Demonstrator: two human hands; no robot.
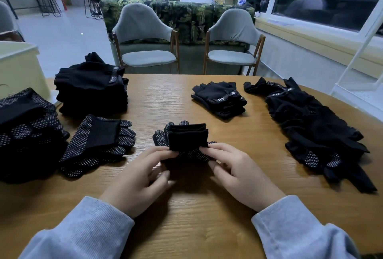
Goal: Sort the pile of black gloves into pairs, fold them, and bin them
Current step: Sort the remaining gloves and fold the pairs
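Presently: mid-fold on one dotted pair (186, 141), desk (165, 103) centre, roughly 12 o'clock from the hands.
Left hand (143, 172): thumb and forefinger pinch the near-left corner of the folded cuff; other fingers loosely curled below it.
Right hand (234, 170): pinches the near-right corner of the same cuff, remaining fingers curled toward the palm.
Pair state: cuff end doubled over the finger end; dotted fingertips poke out at 11 and 12 o'clock; fold looks loose, layers not flush.
Unsorted pile (315, 128): at 2 o'clock, well apart from the hands; strap gloves and dotted gloves mixed, tangled.
Done stacks: strap stack (91, 87) at 10 o'clock; small strap stack (219, 99) at 1 o'clock; folded dotted pair (97, 142) at 9 o'clock, just beside a dotted heap (27, 132) at the left edge.
Bin: none identified for certain; pale container (18, 68) at 10 o'clock may be it.
Risk 1: fold springs open on release, since knit cuff is thick and held only at two corners. Judgement, not observed.
Risk 2: layers shear sideways if the hands pull unevenly, leaving a skewed bundle.
Risk 3: mismatching, as every glove is black and the pile mixes both types.
Risk 4: carrying toward 9 o'clock could brush the folded dotted pair and undo it.
Risk 5: the tall strap stack leans somewhat; a nudge may topple it.
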